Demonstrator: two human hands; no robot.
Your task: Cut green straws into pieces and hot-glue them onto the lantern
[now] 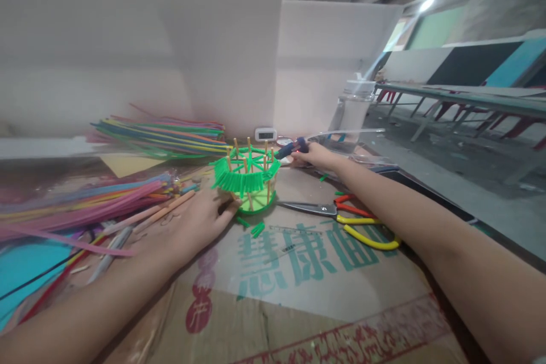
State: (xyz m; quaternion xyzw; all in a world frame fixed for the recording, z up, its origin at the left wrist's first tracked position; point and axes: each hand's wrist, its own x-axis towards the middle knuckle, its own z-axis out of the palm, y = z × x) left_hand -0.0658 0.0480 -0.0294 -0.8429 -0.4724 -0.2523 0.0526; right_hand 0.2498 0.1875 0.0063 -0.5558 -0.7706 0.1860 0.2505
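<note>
A small round craft model (245, 182) stands upright on the cardboard, with a green disc base, upright wooden sticks and a fringe of green pipe-cleaner pieces round its upper ring. My left hand (209, 216) grips its base at the left edge, thumb in front and the other fingertips partly hidden. My right hand (315, 156) is closed round a dark blue hot glue gun (292, 148), whose nozzle points left at the model's upper right rim. Cut green pieces (257, 230) lie in front of the base.
Scissors (324, 209) with red and yellow handles lie under my right forearm. Bundles of pipe cleaners (162, 136) spread at the left, beside loose markers (111, 250). A clear bottle (353, 108) and a small white digital display (265, 135) stand at the back, before a white partition (230, 40).
</note>
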